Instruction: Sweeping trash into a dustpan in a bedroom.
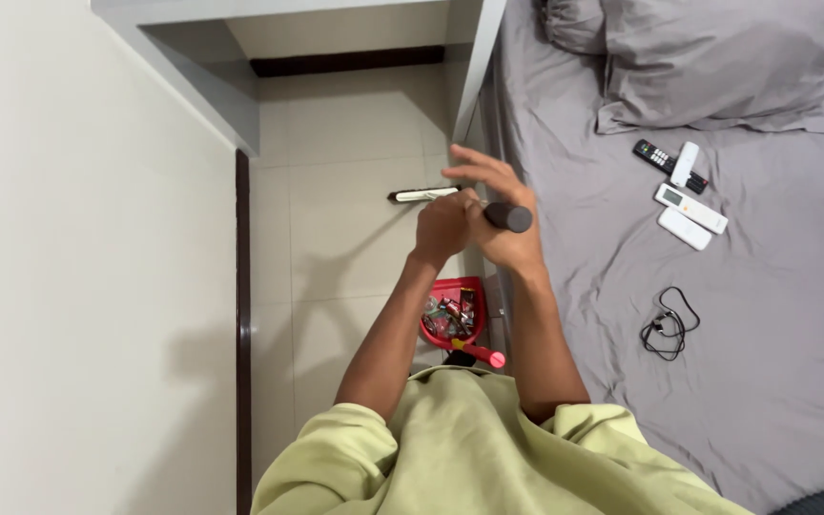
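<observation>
Pale floor tiles [336, 229] run between a white wall on my left and a bed with a grey sheet [774, 343] on my right, seen from the head camera looking straight down past my yellow-green shirt.

My right hand [500, 224] is closed around a dark cylindrical handle [508, 217], whose round end points toward the bed; the forefinger and the fingers above it are stretched out loose rather than curled. My left hand [441, 227] is drawn into a fist just beside the right, touching it, gripping the same handle lower down as far as I can tell. Both hands hang over the strip of floor at the bed's edge.

Below my hands, on the floor against the bed, stands a red bin [452, 315] holding crumpled wrappers in red, silver and dark colours, and a red-and-yellow stick with a pink rounded tip [481, 355] lies across its near rim. A white-and-black flat tool [423, 195] lies on the tiles further off.

On the sheet rest a black remote [655, 154], three white remotes [689, 205] and a coiled black cable [669, 326], below grey pillows [708, 57].
</observation>
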